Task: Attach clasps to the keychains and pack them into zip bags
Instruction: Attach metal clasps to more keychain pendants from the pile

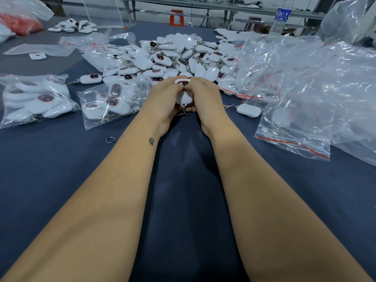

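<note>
Clear plastic zip bags, filled: two lie left of the hands, the far-left filled bag point(36, 98) and the nearer filled bag point(109, 102), each packed with white oval keychains with dark red-rimmed windows; metal clasps show at their lower edges.

Clear plastic zip bags with red seal strips, heaped point(301, 92): right side of the table; one of the near ones seems to hold a white keychain, hard to make out through the plastic.

Loose pile of white keychains with metal clasps point(179, 55): centre of the table, just beyond the hands.

Held white keychain point(184, 94): between both hands, just above the dark blue cloth table top point(61, 159). Long axis runs away from the person; the dark-windowed end points to the pile, the ring end points back toward the person, with its silver metal clasp point(184, 111) hanging down at the cloth.

Left hand point(164, 100): fingers curled round the keychain's left side.

Right hand point(203, 98): fingers curled round its right side, fingertips at the window end.

Single white keychain with clasp point(248, 110): flat, right of the hands.

Small metal split ring point(110, 139): loose, beside the left forearm.

Clear plastic water bottle with blue label point(281, 15): upright, far right.
</note>
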### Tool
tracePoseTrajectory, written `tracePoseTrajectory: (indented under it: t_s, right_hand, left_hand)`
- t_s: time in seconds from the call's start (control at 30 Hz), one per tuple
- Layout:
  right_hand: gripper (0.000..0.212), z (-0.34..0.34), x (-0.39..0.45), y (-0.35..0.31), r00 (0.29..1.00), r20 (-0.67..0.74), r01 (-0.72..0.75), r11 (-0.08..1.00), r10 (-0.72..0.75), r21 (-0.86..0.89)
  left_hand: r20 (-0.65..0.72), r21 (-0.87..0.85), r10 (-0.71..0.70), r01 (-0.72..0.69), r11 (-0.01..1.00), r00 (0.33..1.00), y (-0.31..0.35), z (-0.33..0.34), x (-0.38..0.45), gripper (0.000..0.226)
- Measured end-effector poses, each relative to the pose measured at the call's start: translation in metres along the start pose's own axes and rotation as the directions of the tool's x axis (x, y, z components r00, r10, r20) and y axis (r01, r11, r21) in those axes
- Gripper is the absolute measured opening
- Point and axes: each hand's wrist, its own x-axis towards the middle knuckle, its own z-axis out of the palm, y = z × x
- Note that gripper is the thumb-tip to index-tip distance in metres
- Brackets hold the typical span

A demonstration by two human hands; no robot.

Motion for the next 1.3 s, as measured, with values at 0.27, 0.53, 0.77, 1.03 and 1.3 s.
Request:
tracePoseTrajectory:
  t_s: [0.27,0.53,0.77,1.03,1.3]
  right_hand:
    - [0.013,0.003,-0.001,0.0,1.0,0.015,0.001,1.0,-0.001,-0.018]
    - [0.012,0.003,-0.002,-0.001,1.0,0.026,-0.003,1.0,0.003,-0.012]
    - [0.007,-0.005,-0.001,-0.005,0.989,-0.142,-0.005,0.964,0.044,0.264]
    - [0.008,-0.005,0.003,-0.002,0.982,-0.183,0.012,0.967,0.036,0.254]
    - [0.006,-0.005,0.004,-0.004,0.988,-0.135,-0.008,0.912,0.07,0.41]
  left_hand:
    - [-0.032,-0.006,0.003,-0.003,1.0,0.999,0.002,-0.002,0.001,0.035]
    - [-0.054,0.155,0.049,-0.04,0.987,0.997,0.001,0.001,-0.003,0.034]
    - [-0.068,0.893,0.508,-0.174,0.415,0.859,-0.001,-0.006,-0.01,0.034]
    - [-0.011,0.999,0.373,0.027,-0.037,0.928,-0.004,-0.014,-0.007,0.037]
    - [-0.04,0.998,0.472,0.054,-0.018,0.88,0.0,-0.014,-0.009,0.038]
